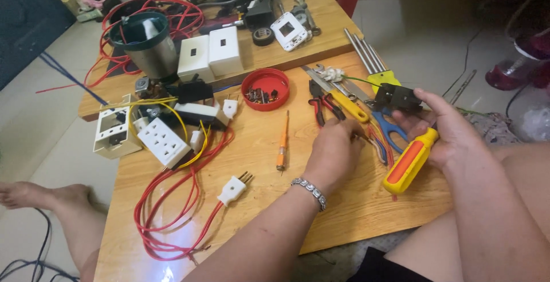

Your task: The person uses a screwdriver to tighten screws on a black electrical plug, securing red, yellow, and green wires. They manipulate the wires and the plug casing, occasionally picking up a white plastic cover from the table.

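A yellow-orange screwdriver and a black part are held in the right hand at right of centre. Thin wires are pinched by the left hand fingers. The low wooden tabletop is set on a pale tiled floor, strewn with red cable.

Your two bare arms, one bracelet, dark shorts.

Your left hand and right hand wear no gloves and no rings that show, and your forearms carry no sleeves. On your left wrist sits a silver bracelet of small linked blocks (it catches the light a little). Your legs are bare too, as is your foot, and at the bottom edge a strip of dark shorts shows.
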